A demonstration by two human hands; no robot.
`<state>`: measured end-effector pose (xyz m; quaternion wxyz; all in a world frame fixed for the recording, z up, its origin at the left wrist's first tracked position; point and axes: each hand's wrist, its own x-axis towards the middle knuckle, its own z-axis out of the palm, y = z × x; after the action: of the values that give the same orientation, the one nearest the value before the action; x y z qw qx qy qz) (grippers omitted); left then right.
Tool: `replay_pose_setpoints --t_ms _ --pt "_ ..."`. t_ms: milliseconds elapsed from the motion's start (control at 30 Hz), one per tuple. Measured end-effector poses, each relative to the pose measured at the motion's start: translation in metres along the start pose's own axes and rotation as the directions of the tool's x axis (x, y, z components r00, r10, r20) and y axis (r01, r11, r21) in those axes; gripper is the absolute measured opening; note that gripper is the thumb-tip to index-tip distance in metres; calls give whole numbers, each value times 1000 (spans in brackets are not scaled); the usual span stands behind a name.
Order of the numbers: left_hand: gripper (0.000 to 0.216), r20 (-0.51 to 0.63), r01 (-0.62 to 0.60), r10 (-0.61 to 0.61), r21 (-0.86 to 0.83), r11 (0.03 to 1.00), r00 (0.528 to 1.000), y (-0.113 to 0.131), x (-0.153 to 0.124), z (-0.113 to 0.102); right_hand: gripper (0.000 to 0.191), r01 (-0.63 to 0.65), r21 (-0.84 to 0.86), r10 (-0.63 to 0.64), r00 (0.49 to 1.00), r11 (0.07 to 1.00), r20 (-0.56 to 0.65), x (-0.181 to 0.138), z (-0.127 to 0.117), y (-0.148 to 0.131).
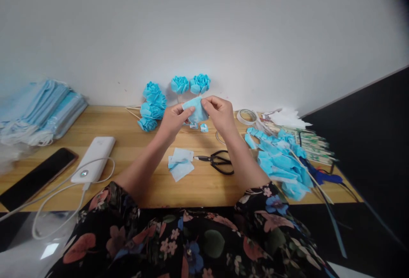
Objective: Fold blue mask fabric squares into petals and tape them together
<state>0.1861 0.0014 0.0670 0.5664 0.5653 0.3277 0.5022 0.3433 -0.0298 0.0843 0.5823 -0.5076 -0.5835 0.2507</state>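
Note:
A piece of light blue fabric (197,109), like mask material, is stretched between my two hands above the middle of the table. My left hand (175,118) pinches its left side with the thumb on top. At its upper right corner, my right hand (220,111) grips it between thumb and fingers. Small folded blue pieces (203,128) lie just below it on the wood. Nearer to me rest several cut fabric squares (182,163), with black-handled scissors (220,161) to their right. Blue fabric flowers (200,83) on sticks stand behind my hands, against the wall.
More blue flowers (152,107) lie left of centre. A stack of face masks (41,107), a phone (38,178) and a cabled power bank (94,158) are at left. At right are tape (246,117), blue scraps (281,163) and a blue glue gun (324,176).

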Motion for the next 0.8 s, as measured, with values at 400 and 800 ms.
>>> replay_pose_setpoints --t_ms 400,800 --pt "41 15 -12 11 43 999 1000 11 13 -10 36 -66 114 64 998 991 18 1 -6 6" --pt "39 -7 2 -2 25 1000 1000 8 13 -8 70 -192 183 168 976 964 139 5 -10 4"
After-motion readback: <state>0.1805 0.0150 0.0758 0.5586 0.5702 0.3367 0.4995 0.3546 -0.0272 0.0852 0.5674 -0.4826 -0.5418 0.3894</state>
